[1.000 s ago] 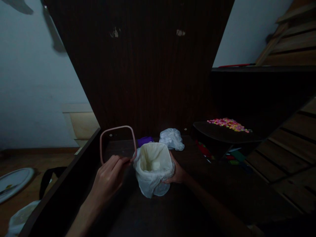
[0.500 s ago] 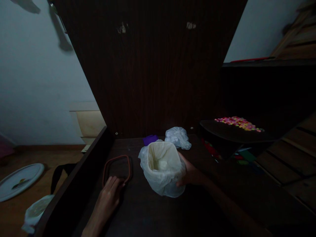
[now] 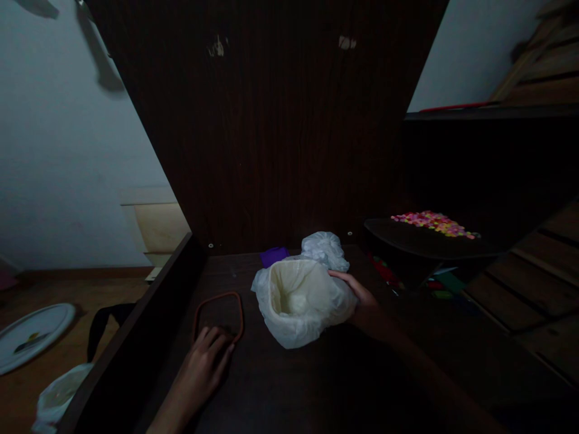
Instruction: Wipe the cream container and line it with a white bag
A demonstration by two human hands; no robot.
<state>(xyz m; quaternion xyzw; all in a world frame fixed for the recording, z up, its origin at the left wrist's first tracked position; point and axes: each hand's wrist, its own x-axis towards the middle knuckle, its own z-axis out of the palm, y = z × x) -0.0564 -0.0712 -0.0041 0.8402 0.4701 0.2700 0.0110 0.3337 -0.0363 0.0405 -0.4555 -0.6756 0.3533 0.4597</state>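
Observation:
A small bin (image 3: 292, 334) with rounded corners stands on the dark surface, lined with a thin whitish plastic bag (image 3: 335, 298) folded over its rim. My right hand (image 3: 362, 304) grips its right side through the loose bag, partly hidden behind the plastic. To the left lies a thin reddish-brown rounded-square rim ring (image 3: 220, 296). My left hand (image 3: 208, 355) has its fingers curled over the ring's near side. Behind the bin rest a crumpled whitish plastic bag (image 3: 324, 248) and a purple item (image 3: 274, 256).
A dark raised side board (image 3: 136, 325) runs along the left. At right, a dark curved shelf (image 3: 407, 244) bears pink and yellow flowers (image 3: 434, 223). On the floor at left are a round white lid-like disc (image 3: 49, 325) and a bag-lined container (image 3: 56, 398).
The bag's right side has been pulled outward and off the rim there, with my right hand shifted right and up. The ring and my left hand have moved slightly right and nearer.

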